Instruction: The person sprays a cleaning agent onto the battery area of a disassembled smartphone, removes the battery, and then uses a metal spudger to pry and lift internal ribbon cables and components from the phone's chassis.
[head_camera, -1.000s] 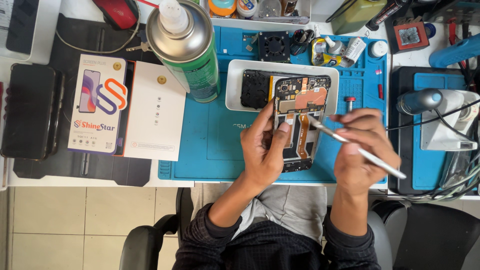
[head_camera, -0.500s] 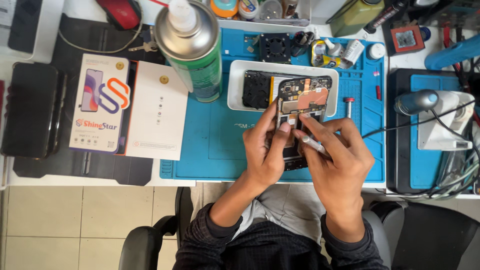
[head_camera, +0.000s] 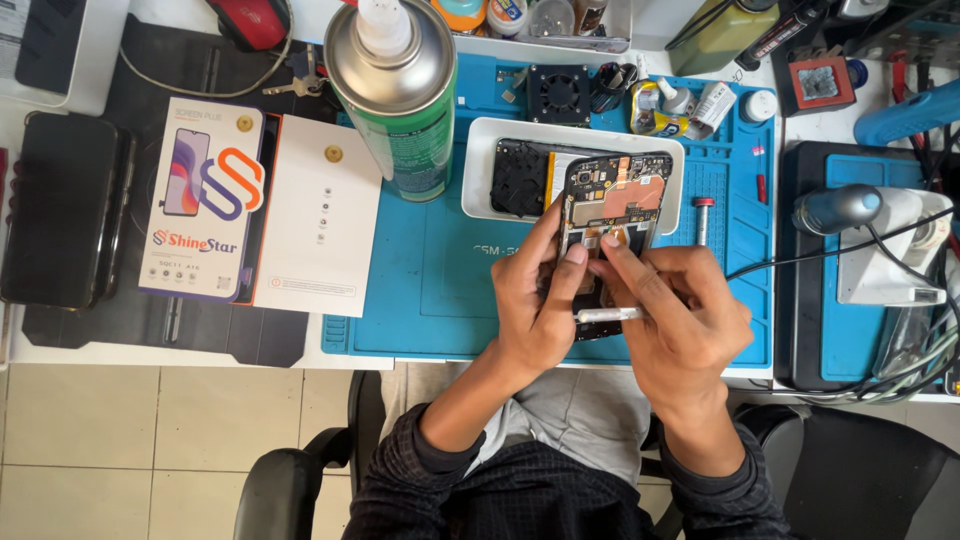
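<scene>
An opened smartphone (head_camera: 612, 200), back cover off and circuit boards showing, is held above the blue work mat (head_camera: 440, 290). My left hand (head_camera: 535, 300) grips its left edge, thumb on the inside of the phone. My right hand (head_camera: 675, 320) holds a white tweezer-like tool (head_camera: 608, 314) lying sideways under its fingers, while the index finger presses on the phone's middle. Both thumbs and fingertips meet over the lower board. The phone's bottom part is hidden by my hands.
A white tray (head_camera: 480, 170) with black phone parts lies behind the phone. A green spray can (head_camera: 400, 100) stands at the mat's left, next to a phone-screen box (head_camera: 205, 200) and a white card. A soldering stand (head_camera: 880, 240) with cables sits right.
My right hand has drawn in from the right and closed over the phone. The white tool, earlier pointed at the board, now lies flat under my fingers.
</scene>
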